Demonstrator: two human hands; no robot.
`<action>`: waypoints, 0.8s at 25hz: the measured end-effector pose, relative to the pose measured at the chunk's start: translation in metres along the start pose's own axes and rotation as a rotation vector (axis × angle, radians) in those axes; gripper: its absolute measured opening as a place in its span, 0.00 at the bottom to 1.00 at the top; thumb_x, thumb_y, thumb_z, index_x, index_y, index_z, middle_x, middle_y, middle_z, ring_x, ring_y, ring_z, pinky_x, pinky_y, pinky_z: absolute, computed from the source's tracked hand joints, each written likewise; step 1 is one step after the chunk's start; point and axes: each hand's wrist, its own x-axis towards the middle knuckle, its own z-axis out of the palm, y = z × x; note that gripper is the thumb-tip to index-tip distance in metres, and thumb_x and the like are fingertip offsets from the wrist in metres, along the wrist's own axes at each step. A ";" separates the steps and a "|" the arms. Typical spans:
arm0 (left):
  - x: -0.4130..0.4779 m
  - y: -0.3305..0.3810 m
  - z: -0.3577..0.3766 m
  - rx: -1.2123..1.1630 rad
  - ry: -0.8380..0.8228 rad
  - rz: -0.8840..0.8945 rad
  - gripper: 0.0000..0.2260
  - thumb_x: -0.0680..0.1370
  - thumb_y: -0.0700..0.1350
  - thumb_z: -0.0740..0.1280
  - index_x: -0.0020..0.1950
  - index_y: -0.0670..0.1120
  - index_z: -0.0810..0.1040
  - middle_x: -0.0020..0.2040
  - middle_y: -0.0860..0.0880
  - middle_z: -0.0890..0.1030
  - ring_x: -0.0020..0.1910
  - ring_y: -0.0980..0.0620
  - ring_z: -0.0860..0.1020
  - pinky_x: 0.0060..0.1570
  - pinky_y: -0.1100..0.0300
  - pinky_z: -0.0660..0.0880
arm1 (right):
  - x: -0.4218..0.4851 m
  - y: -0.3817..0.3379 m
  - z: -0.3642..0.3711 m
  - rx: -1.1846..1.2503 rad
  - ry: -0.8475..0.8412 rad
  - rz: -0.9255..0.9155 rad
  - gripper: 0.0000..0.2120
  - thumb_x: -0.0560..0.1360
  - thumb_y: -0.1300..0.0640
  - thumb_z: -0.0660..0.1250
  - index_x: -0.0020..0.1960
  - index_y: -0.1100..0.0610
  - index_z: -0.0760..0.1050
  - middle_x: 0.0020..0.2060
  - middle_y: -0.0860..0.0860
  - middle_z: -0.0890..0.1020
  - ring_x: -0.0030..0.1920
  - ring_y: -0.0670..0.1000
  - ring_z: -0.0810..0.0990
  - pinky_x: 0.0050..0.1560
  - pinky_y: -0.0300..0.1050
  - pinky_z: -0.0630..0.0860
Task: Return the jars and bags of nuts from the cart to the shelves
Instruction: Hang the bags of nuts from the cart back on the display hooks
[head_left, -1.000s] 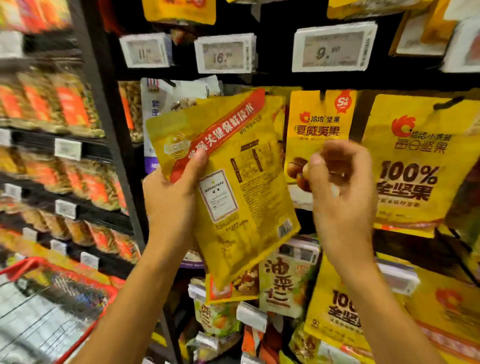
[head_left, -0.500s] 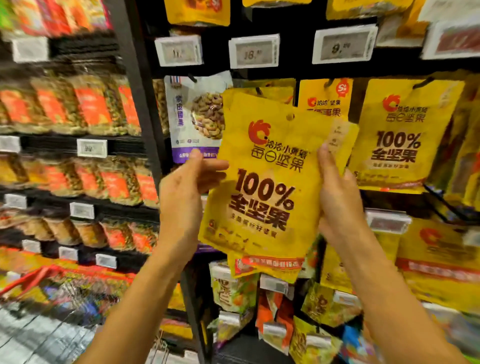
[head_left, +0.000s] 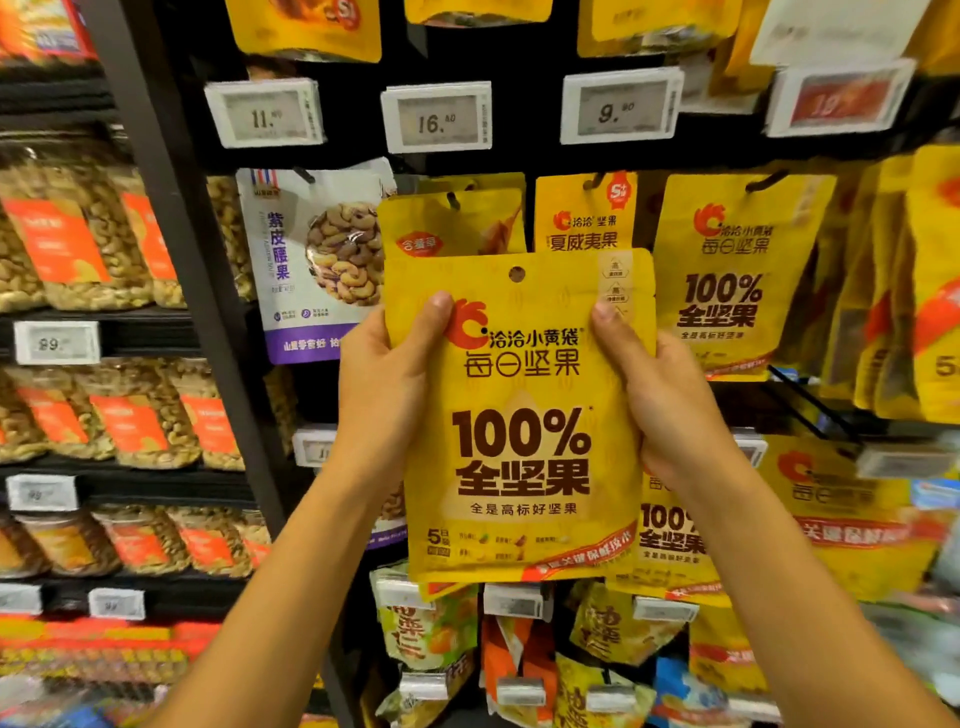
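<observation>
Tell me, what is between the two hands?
In the head view, a yellow bag of nuts fills the gap: the left hand grips its left edge and the right hand its right edge, thumbs on the front.

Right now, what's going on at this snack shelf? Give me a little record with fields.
Held item: yellow nut bag, upright, front toward camera
Left hand: grips the bag's left edge
Right hand: grips its right edge
Hang hole: free, on no hook
Matching bags: hang on the right
Left shelves: clear nut containers with orange labels
</observation>
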 end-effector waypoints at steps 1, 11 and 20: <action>0.006 -0.005 0.012 -0.038 -0.021 -0.005 0.03 0.77 0.48 0.65 0.47 0.51 0.77 0.40 0.52 0.86 0.40 0.53 0.84 0.34 0.63 0.79 | 0.004 -0.003 -0.010 -0.037 0.036 -0.022 0.14 0.67 0.43 0.65 0.49 0.49 0.77 0.40 0.46 0.86 0.41 0.46 0.85 0.34 0.37 0.79; 0.049 -0.040 0.178 -0.190 -0.222 -0.006 0.05 0.78 0.46 0.65 0.43 0.51 0.78 0.39 0.51 0.85 0.39 0.52 0.84 0.34 0.60 0.79 | 0.038 -0.048 -0.146 -0.170 0.456 -0.263 0.08 0.76 0.48 0.64 0.42 0.50 0.78 0.37 0.47 0.86 0.38 0.47 0.85 0.32 0.37 0.79; 0.096 -0.058 0.259 -0.087 -0.016 0.031 0.05 0.78 0.46 0.64 0.46 0.46 0.78 0.36 0.50 0.85 0.36 0.51 0.84 0.33 0.60 0.79 | 0.124 -0.057 -0.214 -0.210 0.436 -0.249 0.10 0.77 0.50 0.63 0.39 0.50 0.78 0.33 0.49 0.85 0.36 0.49 0.85 0.37 0.44 0.82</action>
